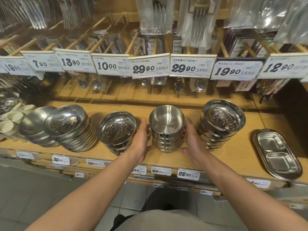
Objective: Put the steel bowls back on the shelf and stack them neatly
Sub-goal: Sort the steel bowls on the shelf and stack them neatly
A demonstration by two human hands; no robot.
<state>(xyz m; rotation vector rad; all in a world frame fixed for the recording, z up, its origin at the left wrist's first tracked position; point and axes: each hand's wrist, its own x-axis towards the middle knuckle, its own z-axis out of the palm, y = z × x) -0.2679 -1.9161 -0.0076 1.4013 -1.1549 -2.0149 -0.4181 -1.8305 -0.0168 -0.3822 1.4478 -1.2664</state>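
— Leftmost, what is on the wooden shelf (250, 124)?

— White cups (10, 120), small, clustered at the far edge. Beside them, a leaning stack of shallow steel bowls (35, 129), and tight against that a taller tilted stack of mirror-finish bowls (71, 129), mouths tipped toward the viewer.

— Next item?

— Short stack of polished bowls (117, 130), upright, near the shelf's front edge. The left hand (141, 140) sits just to its right.

— State of that hand?

— Fingers straight, palm turned inward, laid flat against the left side of the brushed steel bowl stack (166, 129). Not curled round it.

— And the brushed stack itself?

— Standing on the shelf between both hands, several bowls nested, each with a dark sticker on its wall; top bowl open and showing a matte bottom. It sits slightly forward of centre, apart from the stacks on either side.

— Right hand (191, 142)?

— Same posture mirrored: fingers extended along the stack's right side, thumb low near the base, pressing rather than gripping.

— Further right?

— Stack of deeper shiny bowls (221, 124), tilted a little. Then a two-compartment steel tray (277, 154), lying flat, well apart from the bowls.

— Above and below?

— Price tags (150, 68) in a row over hanging packaged cutlery (155, 15); smaller shelf-edge labels (188, 174) along the front lip.
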